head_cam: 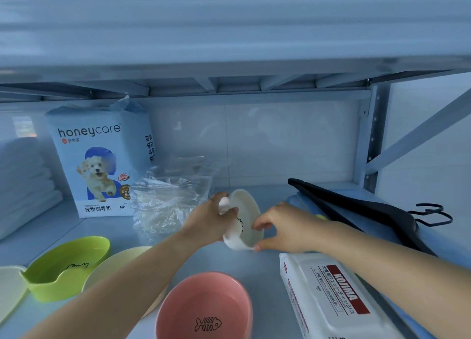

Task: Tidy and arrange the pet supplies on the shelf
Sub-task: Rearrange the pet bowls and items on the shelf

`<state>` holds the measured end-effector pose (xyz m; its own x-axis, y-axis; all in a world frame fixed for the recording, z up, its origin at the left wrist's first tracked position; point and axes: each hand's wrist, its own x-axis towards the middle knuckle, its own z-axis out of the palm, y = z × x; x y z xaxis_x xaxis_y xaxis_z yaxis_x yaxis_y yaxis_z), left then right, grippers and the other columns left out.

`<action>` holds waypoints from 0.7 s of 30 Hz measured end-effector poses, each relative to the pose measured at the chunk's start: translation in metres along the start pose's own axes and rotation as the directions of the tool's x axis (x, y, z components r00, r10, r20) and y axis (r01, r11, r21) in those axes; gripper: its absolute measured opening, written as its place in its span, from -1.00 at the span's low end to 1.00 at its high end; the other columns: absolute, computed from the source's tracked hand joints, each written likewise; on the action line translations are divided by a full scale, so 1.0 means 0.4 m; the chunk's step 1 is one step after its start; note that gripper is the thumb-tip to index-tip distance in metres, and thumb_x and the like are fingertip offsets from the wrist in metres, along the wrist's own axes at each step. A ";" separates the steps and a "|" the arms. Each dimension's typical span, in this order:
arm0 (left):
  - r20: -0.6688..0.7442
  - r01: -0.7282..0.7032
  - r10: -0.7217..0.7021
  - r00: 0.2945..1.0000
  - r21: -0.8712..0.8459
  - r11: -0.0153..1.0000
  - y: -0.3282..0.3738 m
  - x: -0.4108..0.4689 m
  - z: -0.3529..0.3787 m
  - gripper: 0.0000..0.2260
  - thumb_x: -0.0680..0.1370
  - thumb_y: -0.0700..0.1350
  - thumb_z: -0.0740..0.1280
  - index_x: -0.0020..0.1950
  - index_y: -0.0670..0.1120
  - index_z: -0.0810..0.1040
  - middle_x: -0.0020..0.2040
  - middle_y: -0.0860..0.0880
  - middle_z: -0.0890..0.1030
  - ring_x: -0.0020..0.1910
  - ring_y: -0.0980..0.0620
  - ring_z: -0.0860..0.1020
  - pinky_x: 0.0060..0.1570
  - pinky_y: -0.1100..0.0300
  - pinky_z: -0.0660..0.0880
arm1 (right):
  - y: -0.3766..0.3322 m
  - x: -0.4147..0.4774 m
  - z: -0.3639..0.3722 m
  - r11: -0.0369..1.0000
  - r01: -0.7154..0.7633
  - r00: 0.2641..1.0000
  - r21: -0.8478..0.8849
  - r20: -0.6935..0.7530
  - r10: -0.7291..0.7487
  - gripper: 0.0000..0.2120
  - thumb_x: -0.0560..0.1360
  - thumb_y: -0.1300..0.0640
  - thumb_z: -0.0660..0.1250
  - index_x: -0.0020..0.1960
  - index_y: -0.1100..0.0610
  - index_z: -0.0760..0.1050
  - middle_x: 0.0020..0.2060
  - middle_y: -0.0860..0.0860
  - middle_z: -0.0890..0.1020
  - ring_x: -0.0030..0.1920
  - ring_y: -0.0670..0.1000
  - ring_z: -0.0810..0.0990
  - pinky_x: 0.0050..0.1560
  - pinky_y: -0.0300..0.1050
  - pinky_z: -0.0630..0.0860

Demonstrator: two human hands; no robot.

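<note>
Far left of the white bowl: a stack of folded pads point(23, 180). Back-left of it, the honeycare pad pack point(102, 160) stands upright. Near-left sit 3 more dishes: green bowl point(66, 267), cream bowl point(119, 262) just beside that, and the pink bowl point(204, 308) w/ a fishbone drawing, closest to the camera. A clear plastic bag point(168, 198) lies crumpled just left of and behind the white bowl.

The white bowl point(248, 219) is mid-shelf, tipped on edge w/ its mouth facing right. Can't tell if its low rim touches the shelf point(254, 267). The left hand point(211, 221) grips the outer wall, thumb curled over it. The right hand point(283, 229) pinches the rim, fingers at 1 spot, thumb lower down.

Handling, prob.: it looks ceramic, so stiff, heavyish for its size, glazed and slick, and it would chip if knocked vs. the other bowls. Best hold is rim + wall w/ 2 hands, or thumb inside and fingers under. Set it down flat, no dropping. Nesting it in another bowl needs a soft touch.

Near-right of the white bowl: the KOJIMA wipes pack point(331, 300). Back-right: black hangers point(356, 211).
</note>
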<state>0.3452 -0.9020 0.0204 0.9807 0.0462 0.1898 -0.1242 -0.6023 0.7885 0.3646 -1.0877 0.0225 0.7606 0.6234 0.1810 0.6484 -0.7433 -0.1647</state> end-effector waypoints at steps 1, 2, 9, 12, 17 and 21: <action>0.024 0.069 -0.066 0.998 -0.126 0.990 0.002 -0.004 0.001 -0.69 0.56 -0.06 0.24 0.30 0.00 0.37 0.12 -0.11 0.54 -0.09 -0.10 0.62 -0.19 -0.04 0.63 | -0.004 0.001 0.008 1.000 0.004 1.000 0.000 0.012 -0.004 -0.54 0.38 -0.16 0.42 0.21 0.00 0.53 0.12 -0.07 0.61 0.14 -0.05 0.50 0.17 -0.12 0.43; 0.050 0.123 -0.115 0.992 -0.194 0.973 0.002 -0.008 0.003 -0.73 0.57 -0.08 0.23 0.27 -0.01 0.39 0.12 -0.09 0.52 -0.12 -0.08 0.62 -0.23 -0.01 0.63 | -0.007 0.001 0.015 1.000 0.007 1.000 -0.009 0.027 -0.006 -0.58 0.38 -0.13 0.42 0.18 0.01 0.54 0.10 -0.06 0.62 0.12 -0.03 0.52 0.14 -0.13 0.44; 0.151 0.236 -0.213 0.965 -0.149 0.960 -0.029 -0.013 0.014 -0.72 0.61 0.00 0.09 0.23 -0.08 0.43 0.16 -0.14 0.51 -0.21 -0.12 0.67 -0.10 0.09 0.61 | -0.016 0.006 0.022 0.998 0.013 0.998 -0.069 0.061 -0.009 -0.92 0.40 0.07 0.40 -0.18 0.07 0.59 -0.46 -0.05 0.43 -0.32 0.05 0.39 -0.39 -0.16 0.28; 0.110 0.134 -0.146 0.983 0.110 0.985 -0.061 -0.007 0.005 -0.64 0.62 0.06 0.05 0.22 -0.14 0.47 0.13 -0.11 0.55 0.03 -0.10 0.60 0.02 0.06 0.57 | -0.008 0.018 0.013 0.997 0.017 0.998 -0.069 0.054 -0.013 -0.83 0.40 0.05 0.42 -0.03 0.07 0.63 -0.23 0.08 0.61 -0.24 0.03 0.44 -0.27 -0.18 0.34; 0.198 -0.099 0.041 0.979 0.289 0.952 -0.100 -0.015 -0.037 -0.76 0.55 0.09 0.24 0.18 0.10 0.53 0.17 0.16 0.51 0.17 0.15 0.48 0.09 0.28 0.39 | -0.006 0.026 0.021 0.992 0.058 0.993 -0.116 0.105 -0.046 -0.84 0.38 0.07 0.43 -0.04 0.06 0.64 -0.35 -0.01 0.53 -0.24 0.03 0.47 -0.27 -0.20 0.35; 0.186 -0.264 0.206 0.961 0.385 0.884 -0.119 -0.027 -0.046 -0.82 0.47 0.07 0.38 0.05 0.12 0.57 0.05 0.22 0.52 0.02 0.31 0.45 -0.02 0.51 0.30 | -0.018 0.044 0.026 0.987 0.070 0.994 -0.143 0.095 -0.057 -0.84 0.38 0.08 0.42 -0.05 0.05 0.64 -0.40 -0.05 0.49 -0.27 0.04 0.45 -0.37 -0.22 0.30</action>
<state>0.3377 -0.8591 -0.0084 0.9445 -0.2281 0.2363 -0.3112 -0.8516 0.4218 0.3735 -1.0690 0.0169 0.7222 0.6848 0.0969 0.6889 -0.7248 -0.0116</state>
